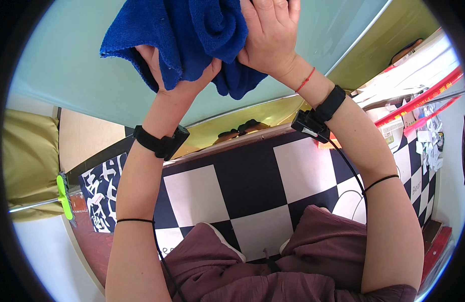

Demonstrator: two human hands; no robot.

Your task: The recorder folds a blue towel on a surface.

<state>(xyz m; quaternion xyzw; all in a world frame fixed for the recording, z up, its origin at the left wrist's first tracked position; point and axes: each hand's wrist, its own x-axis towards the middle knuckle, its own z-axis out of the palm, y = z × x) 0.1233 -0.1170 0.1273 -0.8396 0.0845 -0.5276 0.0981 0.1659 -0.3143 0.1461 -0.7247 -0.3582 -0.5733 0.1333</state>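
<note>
At the top of the view a blue terry cloth (194, 41) hangs bunched over my left hand (179, 75); its thumb and palm edge show beneath the folds while most fingers are covered. My right hand (272, 34) lies against the cloth's right side, back of the hand up, with its fingertips cut off by the frame's top. Behind both hands is a large pale blue-green smooth panel (77, 71). Black straps with small black devices sit on both wrists, and a red string bracelet (306, 80) is on the right one.
A black-and-white checkered mat (251, 181) covers the floor below. On the left are a green-headed brush (64, 196) and gold fabric (30, 158). Red ribbons (421, 107), a white box (393, 134) and crumpled scraps (428, 143) are on the right. Cables run along both arms.
</note>
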